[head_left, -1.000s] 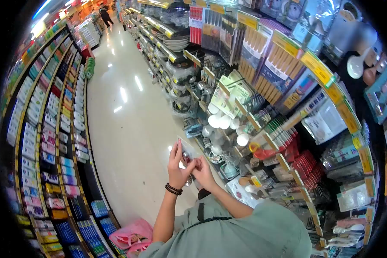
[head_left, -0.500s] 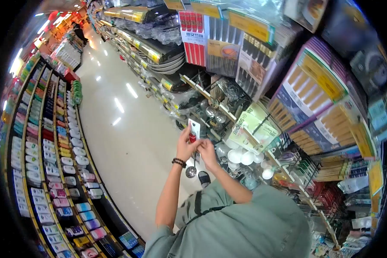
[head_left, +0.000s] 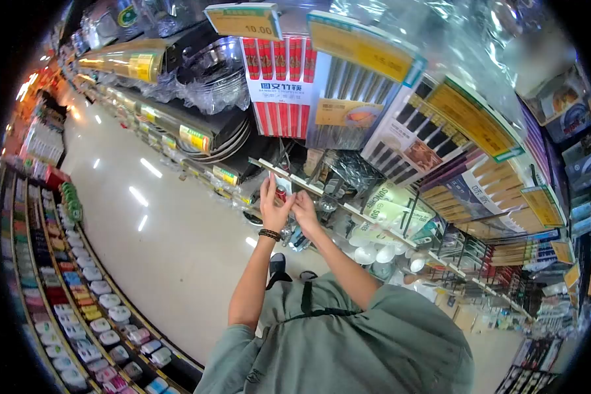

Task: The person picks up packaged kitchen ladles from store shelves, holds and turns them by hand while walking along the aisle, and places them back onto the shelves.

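Observation:
My left hand (head_left: 276,211), with a dark beaded bracelet at its wrist, closes around the upper part of a ladle's white card (head_left: 283,184) with a red patch. My right hand (head_left: 304,211) pinches at the same item from the right, its fingertips close to the left hand's. The ladle's bowl cannot be made out clearly below the hands. Both hands are in front of a shelf rail (head_left: 315,189). Just right of them hang metal utensils (head_left: 328,203) and white spoons (head_left: 366,254).
Packs of red chopsticks (head_left: 279,111), grey chopsticks (head_left: 351,85) and wooden utensils (head_left: 486,197) hang above on the right. Stacked pans (head_left: 220,141) fill the shelf ahead. A pale aisle floor (head_left: 157,249) runs leftward to a shelf of packaged goods (head_left: 88,282).
My view has turned to the right and closer to the rack. Both hands, still on the ladle, have come up to the rail. The bowl that hung below them no longer shows clearly.

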A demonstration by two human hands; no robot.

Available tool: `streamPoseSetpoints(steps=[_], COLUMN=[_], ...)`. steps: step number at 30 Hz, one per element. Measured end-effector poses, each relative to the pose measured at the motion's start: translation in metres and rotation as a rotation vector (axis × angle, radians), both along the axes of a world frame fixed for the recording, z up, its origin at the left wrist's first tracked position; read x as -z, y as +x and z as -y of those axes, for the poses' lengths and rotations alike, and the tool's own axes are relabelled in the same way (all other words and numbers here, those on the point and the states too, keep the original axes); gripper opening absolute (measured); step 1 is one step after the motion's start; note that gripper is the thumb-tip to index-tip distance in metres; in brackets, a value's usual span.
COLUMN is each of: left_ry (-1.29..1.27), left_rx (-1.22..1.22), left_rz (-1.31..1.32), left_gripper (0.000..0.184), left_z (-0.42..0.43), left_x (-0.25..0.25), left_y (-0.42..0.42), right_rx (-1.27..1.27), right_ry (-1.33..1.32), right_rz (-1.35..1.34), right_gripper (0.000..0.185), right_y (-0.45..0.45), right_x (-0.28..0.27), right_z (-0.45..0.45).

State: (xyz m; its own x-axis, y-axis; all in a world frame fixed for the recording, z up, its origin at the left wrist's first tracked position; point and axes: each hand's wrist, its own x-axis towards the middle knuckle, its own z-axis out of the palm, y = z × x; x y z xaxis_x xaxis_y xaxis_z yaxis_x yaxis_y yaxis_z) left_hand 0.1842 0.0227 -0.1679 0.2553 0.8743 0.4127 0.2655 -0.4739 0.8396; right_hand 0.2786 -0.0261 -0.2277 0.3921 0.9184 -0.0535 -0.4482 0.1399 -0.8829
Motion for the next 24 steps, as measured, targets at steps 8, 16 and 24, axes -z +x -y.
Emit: streamPoseSetpoints(steps=[8,16,24], left_ry=[0.042,0.01,0.032], left_rx=[0.075,0.113,0.147], left_rz=[0.053,0.124,0.121], left_gripper=[0.074,0.078,0.078], left_z=[-0.03,-0.038,-0.075], left_x=[0.001,-0.011,0.008], left_y=[0.008,0.019,0.059], right_rx=[0.157,0.31,0.498], right_ry=[0.022,-0.007,-0.27], right_rz=[0.066,0.128,0.499], right_gripper=[0.015,0.009,0.019], right_y=[-0.006,-0.003,-0.042], right_x=[-0.036,-0.033,-0.008], right_z=[-0.017,-0.025,0.022])
